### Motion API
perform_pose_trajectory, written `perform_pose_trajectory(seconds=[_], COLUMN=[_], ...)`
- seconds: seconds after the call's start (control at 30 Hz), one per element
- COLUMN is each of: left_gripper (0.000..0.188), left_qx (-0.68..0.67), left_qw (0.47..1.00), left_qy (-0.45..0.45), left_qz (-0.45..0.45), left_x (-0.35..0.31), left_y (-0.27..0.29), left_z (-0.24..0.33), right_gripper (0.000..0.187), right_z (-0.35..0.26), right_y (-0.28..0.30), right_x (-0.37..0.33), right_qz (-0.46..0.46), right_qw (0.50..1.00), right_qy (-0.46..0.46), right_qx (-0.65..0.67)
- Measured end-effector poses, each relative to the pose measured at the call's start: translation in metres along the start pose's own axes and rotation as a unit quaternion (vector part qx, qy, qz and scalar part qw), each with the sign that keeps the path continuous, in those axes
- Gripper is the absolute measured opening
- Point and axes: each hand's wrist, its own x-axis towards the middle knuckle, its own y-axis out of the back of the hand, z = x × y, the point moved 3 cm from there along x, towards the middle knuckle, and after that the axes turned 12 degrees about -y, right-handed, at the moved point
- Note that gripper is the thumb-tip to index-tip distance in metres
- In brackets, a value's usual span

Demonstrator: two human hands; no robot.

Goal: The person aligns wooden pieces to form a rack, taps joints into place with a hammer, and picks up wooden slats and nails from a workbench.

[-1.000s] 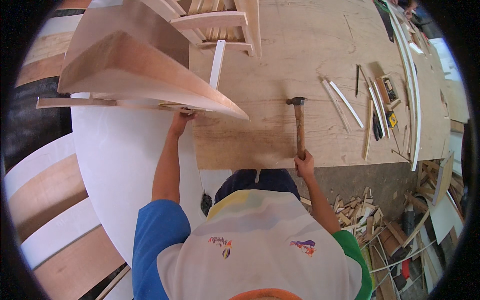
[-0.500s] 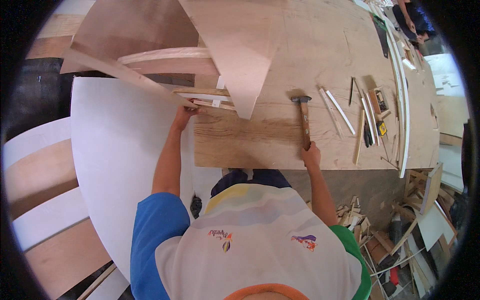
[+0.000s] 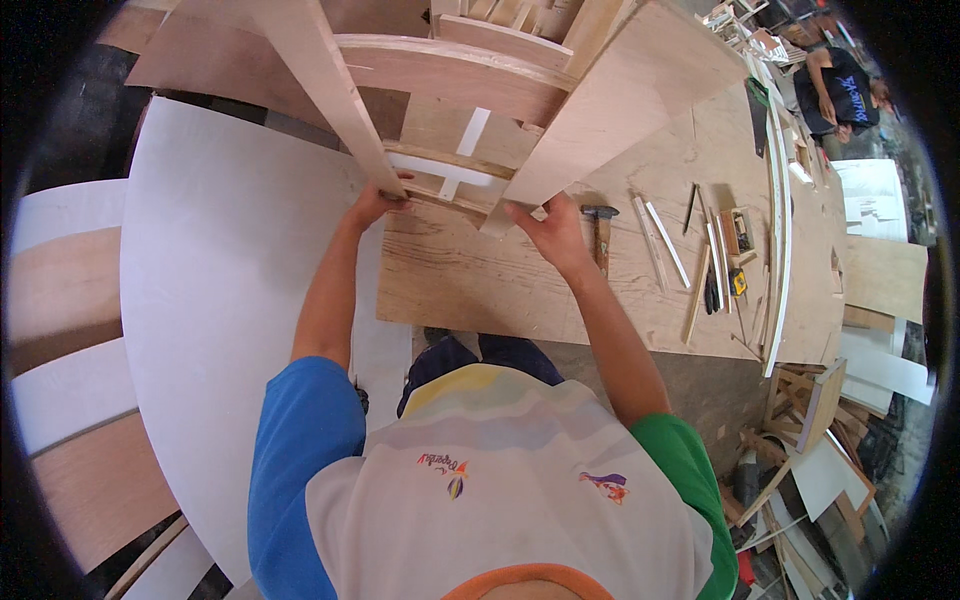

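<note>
A large wooden frame stands on the workbench (image 3: 450,285), made of two tapering side panels joined by crosspieces. At the near end of the left side panel (image 3: 335,95), my left hand (image 3: 374,204) is closed round the edge. My right hand (image 3: 555,235) grips the near tip of the right side panel (image 3: 625,100), thumb on its near side and the other fingers partly hidden. Between the panels run a curved crosspiece (image 3: 450,75) and thin slats (image 3: 450,160) near my hands. A hammer (image 3: 601,240) with a wooden handle lies just right of my right hand.
Wood strips (image 3: 668,243), a small box (image 3: 738,231) and a yellow-and-black tape measure (image 3: 738,281) lie at the right of the bench. A big white curved panel (image 3: 230,300) is on my left. Offcuts (image 3: 820,480) pile up at lower right. Another person (image 3: 838,92) is at far right.
My right hand has let go of the hammer, now on the bench, and taken hold of the right side panel. The frame has shifted, showing more of its crosspieces. My left hand keeps its hold.
</note>
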Motion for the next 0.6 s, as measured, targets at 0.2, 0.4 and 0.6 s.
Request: perform_pose_trajectory(seconds=[0.2,0.4,0.6], left_gripper=[0.051,0.053,0.057], left_qx=[0.018,0.047,-0.089], left_qw=[1.0,0.999,0.994], left_qy=[0.005,0.01,0.022], left_qz=[0.009,0.006,0.056], left_x=[-0.003,-0.004,-0.018], left_y=[-0.001,0.003,0.005], left_z=[-0.003,-0.002,0.012], right_gripper=[0.025,0.028,0.035], right_z=[0.004,-0.003,-0.019], right_y=[-0.008,-0.007,0.0], right_x=[0.002,0.004,-0.004], right_qz=[0.003,-0.009,-0.001], right_qw=[0.999,0.999,0.99], right_qy=[-0.025,-0.035,-0.055], right_qx=[0.03,0.009,0.128])
